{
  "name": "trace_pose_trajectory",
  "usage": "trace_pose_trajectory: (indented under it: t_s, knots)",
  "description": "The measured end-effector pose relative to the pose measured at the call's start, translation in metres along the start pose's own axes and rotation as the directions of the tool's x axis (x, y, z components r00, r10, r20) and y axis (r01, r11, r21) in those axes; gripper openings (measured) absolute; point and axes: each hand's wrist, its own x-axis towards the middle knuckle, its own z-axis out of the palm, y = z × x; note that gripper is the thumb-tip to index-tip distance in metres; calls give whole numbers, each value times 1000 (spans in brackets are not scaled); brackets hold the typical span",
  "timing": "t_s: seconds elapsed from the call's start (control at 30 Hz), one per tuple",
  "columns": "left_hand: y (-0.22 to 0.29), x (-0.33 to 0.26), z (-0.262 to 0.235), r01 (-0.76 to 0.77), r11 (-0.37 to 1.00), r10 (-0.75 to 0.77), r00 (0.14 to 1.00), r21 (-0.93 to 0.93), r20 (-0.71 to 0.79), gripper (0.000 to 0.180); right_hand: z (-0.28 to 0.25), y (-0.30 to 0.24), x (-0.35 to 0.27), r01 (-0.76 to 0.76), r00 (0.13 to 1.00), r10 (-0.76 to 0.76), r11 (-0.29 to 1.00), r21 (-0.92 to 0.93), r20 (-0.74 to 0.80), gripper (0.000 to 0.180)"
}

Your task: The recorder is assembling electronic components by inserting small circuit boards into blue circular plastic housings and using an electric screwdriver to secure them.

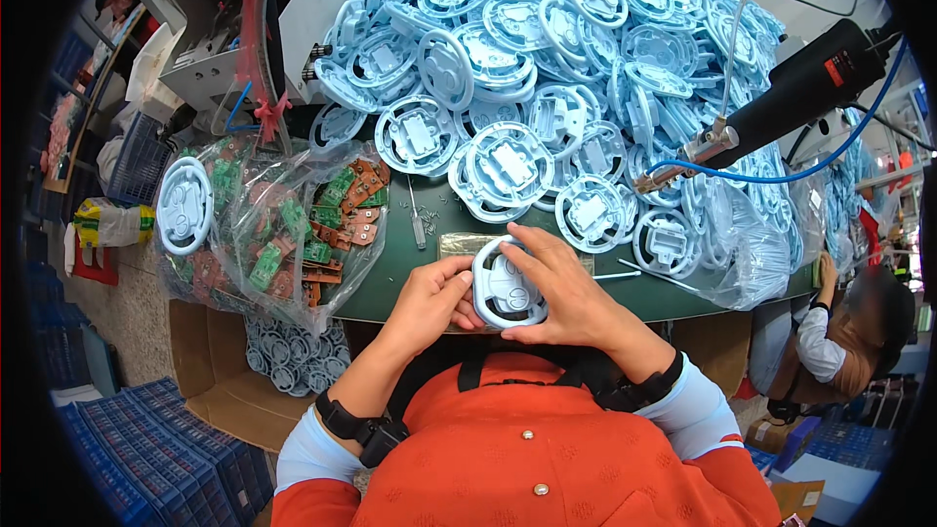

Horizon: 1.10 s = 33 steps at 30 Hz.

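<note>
A light blue plastic toy steering wheel part (500,293) is between my two hands near the front edge of the table. My right hand (571,298) grips its right side, fingers over the top rim and thumb under the lower rim. My left hand (427,301) closes on the left rim with thumb and curled fingers. Just beyond lies a gold-coloured flat piece (468,243), partly hidden by the hands. A small screwdriver (417,220) lies left of it, beside scattered screws (441,213).
A large heap of wheel parts (512,161) fills the table's far side. At left, a clear bag (366,259) holds green and orange circuit boards. A black powered screwdriver (810,78) slants in from the right. Below stands a cardboard box (210,371) with more wheels. Another person (830,342) sits at right.
</note>
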Motion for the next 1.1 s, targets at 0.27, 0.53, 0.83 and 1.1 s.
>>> trace_pose_trajectory:
  t_s: [0.27,0.53,0.83,1.1]
  knots:
    - [1,1,1,8,1000,-8,1000,24,-2,33,1,-3,-1,-21,1000,21,1000,-21,1,100]
    - [-2,2,-1,11,999,-12,1000,43,5,33,7,-1,-3,-20,1000,20,998,-51,14,101]
    - [7,3,0,-19,985,15,1000,172,24,27,13,-5,-5,-55,994,66,992,-117,86,101]
    - [8,5,1,-21,972,16,1000,234,21,24,16,-7,-8,-50,995,64,985,-167,78,103]
